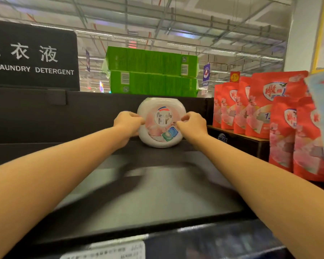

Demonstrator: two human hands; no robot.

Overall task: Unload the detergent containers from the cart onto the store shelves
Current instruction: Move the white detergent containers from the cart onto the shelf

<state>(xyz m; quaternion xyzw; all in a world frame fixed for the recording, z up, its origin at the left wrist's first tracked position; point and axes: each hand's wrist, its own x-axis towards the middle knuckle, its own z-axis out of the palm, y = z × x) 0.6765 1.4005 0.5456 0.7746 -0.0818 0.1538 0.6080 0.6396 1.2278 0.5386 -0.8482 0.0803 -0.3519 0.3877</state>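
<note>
Price label (pixel 108 249) on the front lip of the dark shelf (pixel 148 193). Left hand (pixel 128 123) and right hand (pixel 193 125), fingers curled, grip opposite sides of the detergent tub (pixel 162 122). It stands on edge at the shelf's rear against the back panel (pixel 82 116), printed lid facing the viewer, wider than tall. Red pouches (pixel 260 109) crowd the right; green boxes (pixel 151 71) are stacked above and behind.

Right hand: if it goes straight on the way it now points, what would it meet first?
The white detergent tub: the right hand grips its right edge. Behind the tub, probably the black back panel.
</note>
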